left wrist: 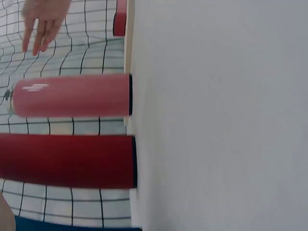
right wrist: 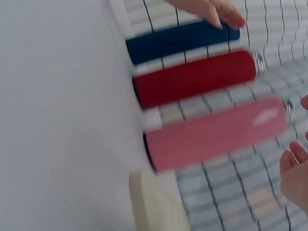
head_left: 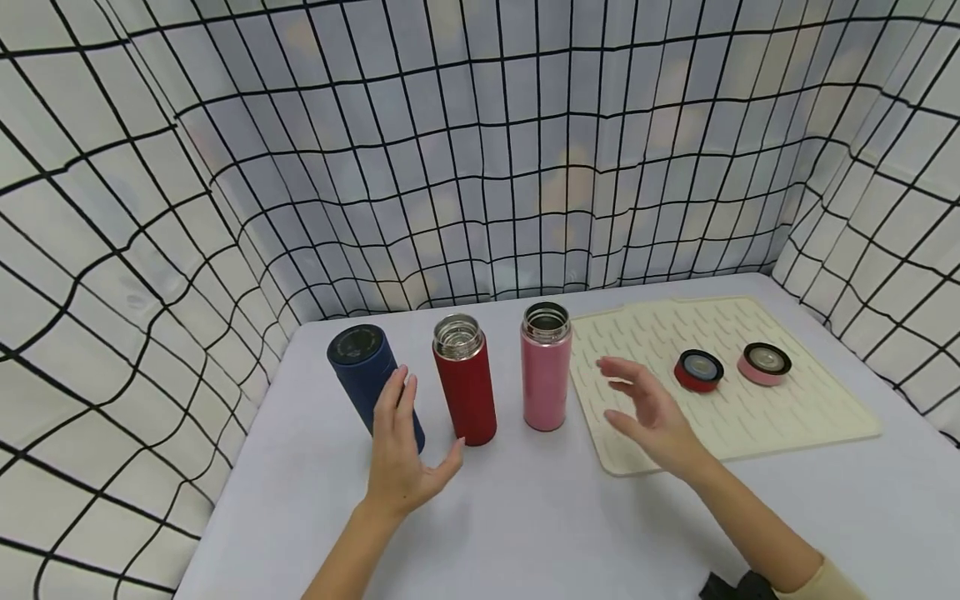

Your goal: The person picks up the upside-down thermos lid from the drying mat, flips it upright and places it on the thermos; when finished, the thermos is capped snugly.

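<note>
Three upright bottles stand in a row on the table: a blue thermos (head_left: 367, 375) with its lid on, a red thermos (head_left: 467, 387) and a pink thermos (head_left: 546, 371), both with bare steel mouths. My left hand (head_left: 405, 467) is nearest the blue thermos, fingers extended in front of it and thumb spread toward the red one; whether it touches cannot be told. To the right of the pink thermos, my right hand (head_left: 656, 421) hovers with loosely bent fingers and nothing in it. A red lid (head_left: 699, 372) and a pink lid (head_left: 764, 364) lie on the cream mat (head_left: 817, 421).
Black netting (head_left: 510, 142) over pale cloth rises behind the white table (head_left: 525, 533) and along both sides. The mat covers the table's right part. A dark strap (head_left: 738, 586) shows at my right wrist, below a beige sleeve (head_left: 821, 583).
</note>
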The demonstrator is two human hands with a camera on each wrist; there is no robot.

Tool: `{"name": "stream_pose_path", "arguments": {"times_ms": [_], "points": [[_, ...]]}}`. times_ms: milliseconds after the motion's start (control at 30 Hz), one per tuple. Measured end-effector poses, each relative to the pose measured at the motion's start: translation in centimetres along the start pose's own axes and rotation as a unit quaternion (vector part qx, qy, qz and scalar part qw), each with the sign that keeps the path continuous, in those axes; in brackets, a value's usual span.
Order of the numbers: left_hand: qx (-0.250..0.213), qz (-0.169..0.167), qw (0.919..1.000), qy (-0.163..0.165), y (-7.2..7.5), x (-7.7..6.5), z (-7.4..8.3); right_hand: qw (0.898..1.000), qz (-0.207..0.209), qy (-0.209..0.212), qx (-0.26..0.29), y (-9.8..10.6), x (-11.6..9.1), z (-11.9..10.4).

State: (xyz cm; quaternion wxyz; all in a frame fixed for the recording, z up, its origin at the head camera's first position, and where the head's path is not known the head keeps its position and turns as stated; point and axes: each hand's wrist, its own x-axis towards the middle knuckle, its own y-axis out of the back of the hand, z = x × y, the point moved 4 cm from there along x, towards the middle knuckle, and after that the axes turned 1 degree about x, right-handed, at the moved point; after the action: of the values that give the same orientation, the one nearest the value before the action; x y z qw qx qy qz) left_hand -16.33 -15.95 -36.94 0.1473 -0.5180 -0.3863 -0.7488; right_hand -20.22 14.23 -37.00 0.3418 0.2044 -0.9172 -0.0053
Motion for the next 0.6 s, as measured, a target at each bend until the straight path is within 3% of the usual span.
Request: {"name": "stream_pose_path", "arguments": {"times_ms": [100,167,233,367,467,600], "points": [[-0.010,-0.038,0.9974,0.060,-2.1,-0.3,-0.2,0.997,0.064,-0.006,-0.040,3.7,-1.0,1.2],[-0.020,-0.049,0.9938,0.098,-3.4,-0.4,-0.4,0.990,0.112,-0.038,-0.075,6.3,-1.6,2.3],[-0.042,-0.051,0.9895,0.129,-4.5,-0.5,-0.7,0.978,0.157,-0.087,-0.105,8.7,-2.3,3.4],[-0.094,-0.039,0.9768,0.189,-6.1,-0.8,-1.2,0.945,0.216,-0.187,-0.159,12.5,-3.8,5.6],[-0.140,-0.028,0.9601,0.240,-7.1,-0.8,-1.7,0.930,0.221,-0.224,-0.191,14.2,-4.7,7.0],[-0.199,-0.018,0.9278,0.315,-8.3,-0.9,-2.5,0.923,0.198,-0.240,-0.226,15.4,-5.4,8.8]]}}
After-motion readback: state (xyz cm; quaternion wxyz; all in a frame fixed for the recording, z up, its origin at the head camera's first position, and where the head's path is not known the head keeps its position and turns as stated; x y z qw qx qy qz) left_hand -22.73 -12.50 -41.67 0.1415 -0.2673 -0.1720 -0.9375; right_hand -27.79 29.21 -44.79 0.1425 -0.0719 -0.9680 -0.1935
